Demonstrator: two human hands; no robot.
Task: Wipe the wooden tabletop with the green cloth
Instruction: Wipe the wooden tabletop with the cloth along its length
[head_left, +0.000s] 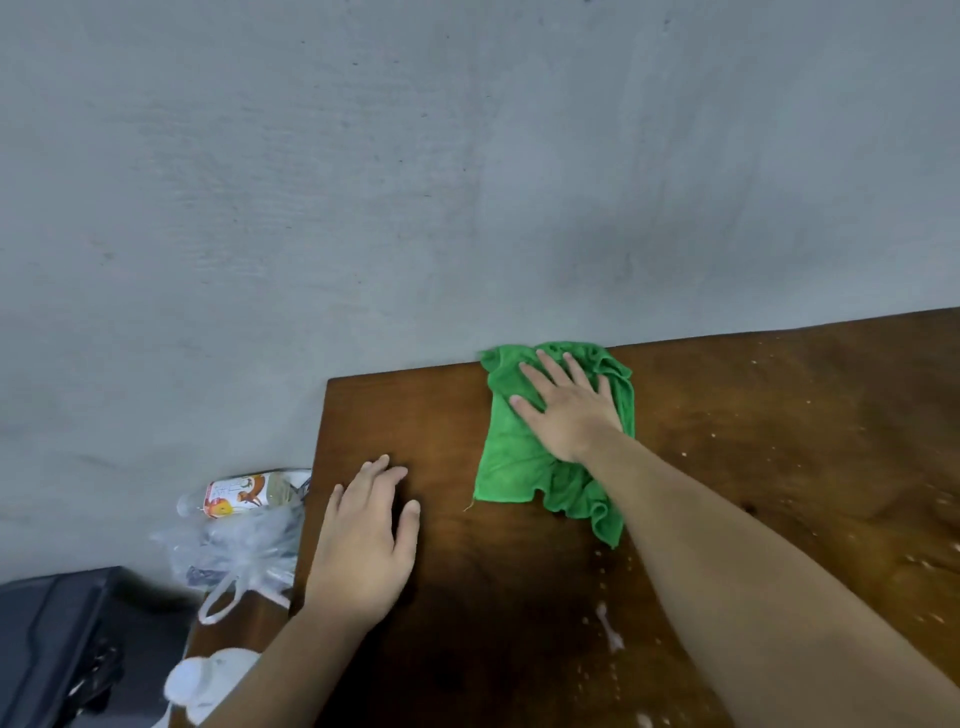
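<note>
Right hand (569, 410) presses flat, fingers spread, on cloth (511, 457) at tabletop (779, 415) far edge; left hand (363, 540) rests open; overlapping, evenly pressed strokes toward the speckled side would clean best.

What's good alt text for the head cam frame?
A person's right hand presses flat on a green cloth near the far edge of a wooden table, while the left hand rests flat on the wood. White specks dot the table's right side; a plastic bag and bottle sit off its left edge.
</note>
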